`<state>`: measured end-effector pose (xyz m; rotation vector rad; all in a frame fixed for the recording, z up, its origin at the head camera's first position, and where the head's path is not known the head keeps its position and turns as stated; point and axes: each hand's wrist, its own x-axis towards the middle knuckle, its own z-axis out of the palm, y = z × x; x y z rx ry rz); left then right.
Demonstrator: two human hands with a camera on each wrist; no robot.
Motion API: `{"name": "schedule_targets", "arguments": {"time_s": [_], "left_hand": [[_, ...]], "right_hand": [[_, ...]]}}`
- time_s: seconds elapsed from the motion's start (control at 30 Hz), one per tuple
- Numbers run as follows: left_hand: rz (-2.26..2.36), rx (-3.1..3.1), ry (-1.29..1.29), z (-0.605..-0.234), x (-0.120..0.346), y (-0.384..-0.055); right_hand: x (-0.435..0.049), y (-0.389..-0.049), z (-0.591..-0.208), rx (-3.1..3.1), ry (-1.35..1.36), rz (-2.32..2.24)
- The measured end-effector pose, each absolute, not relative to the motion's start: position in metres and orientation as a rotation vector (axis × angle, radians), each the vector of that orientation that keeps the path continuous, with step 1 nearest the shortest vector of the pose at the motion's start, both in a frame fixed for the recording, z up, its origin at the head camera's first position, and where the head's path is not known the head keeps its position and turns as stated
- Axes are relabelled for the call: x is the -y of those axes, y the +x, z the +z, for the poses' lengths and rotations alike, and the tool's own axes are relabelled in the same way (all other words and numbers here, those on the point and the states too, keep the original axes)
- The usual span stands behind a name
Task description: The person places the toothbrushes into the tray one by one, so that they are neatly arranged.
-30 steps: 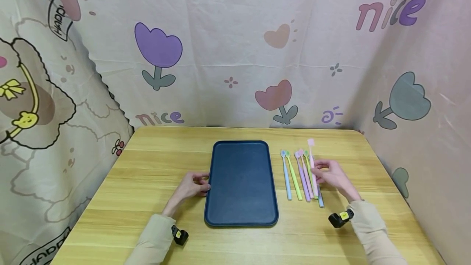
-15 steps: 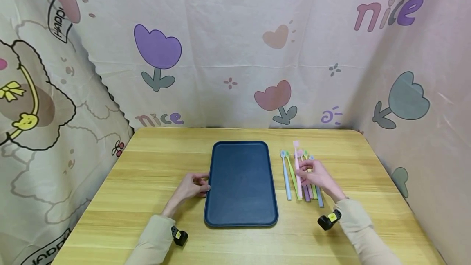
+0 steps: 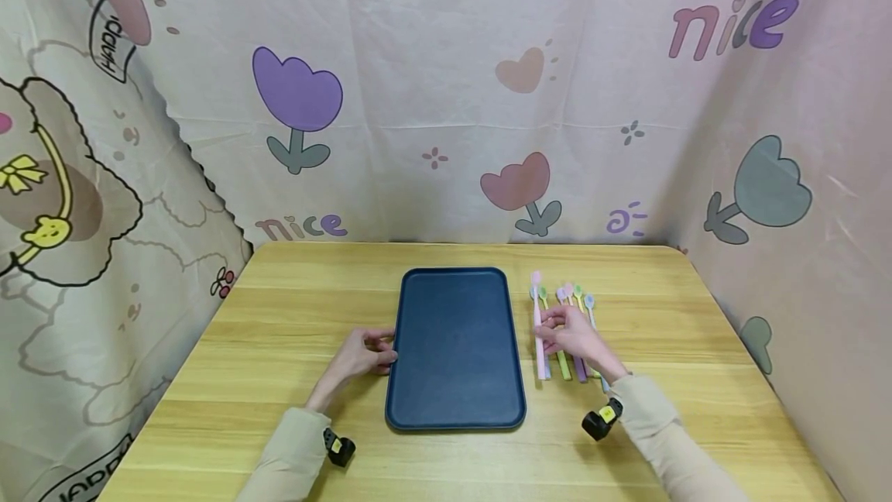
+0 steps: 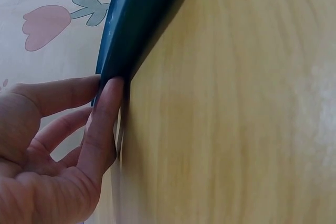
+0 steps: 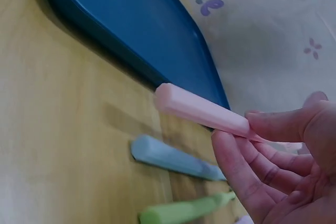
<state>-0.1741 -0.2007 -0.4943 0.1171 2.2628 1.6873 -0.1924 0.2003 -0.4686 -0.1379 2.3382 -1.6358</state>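
My right hand [image 3: 573,335] pinches a pink toothbrush [image 3: 538,331] between thumb and fingers. In the right wrist view its handle [image 5: 202,109] is raised above the wood, end toward the dark blue tray [image 3: 456,347]. Below it lies a light blue toothbrush [image 5: 170,156], with a green toothbrush [image 5: 184,211] beyond. Purple, pink, green and blue toothbrushes lie farther right, partly covered by my hand in the head view. At the tray's left edge, my left hand [image 3: 365,351] pinches the rim; the left wrist view has thumb and finger on that rim [image 4: 118,51].
The wooden table [image 3: 279,316] carries the tray near its middle and the row of toothbrushes right of it. A printed cloth [image 3: 418,99] hangs behind the table and along both sides. A small black camera sits on each wrist.
My right hand has carried the pink toothbrush leftward across the row, from its right end to above the leftmost blue toothbrush. My left hand and the tray have stayed in place.
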Motion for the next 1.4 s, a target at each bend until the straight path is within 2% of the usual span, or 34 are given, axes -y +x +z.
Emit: {"name": "schedule_targets", "arguments": {"time_s": [1.4], "left_hand": [[1.682,-2.266,0.067,-0.493,0.198,-0.173]], "right_hand": [[-0.141,-0.202,-0.484,-2.458,-0.065,-1.532]]}}
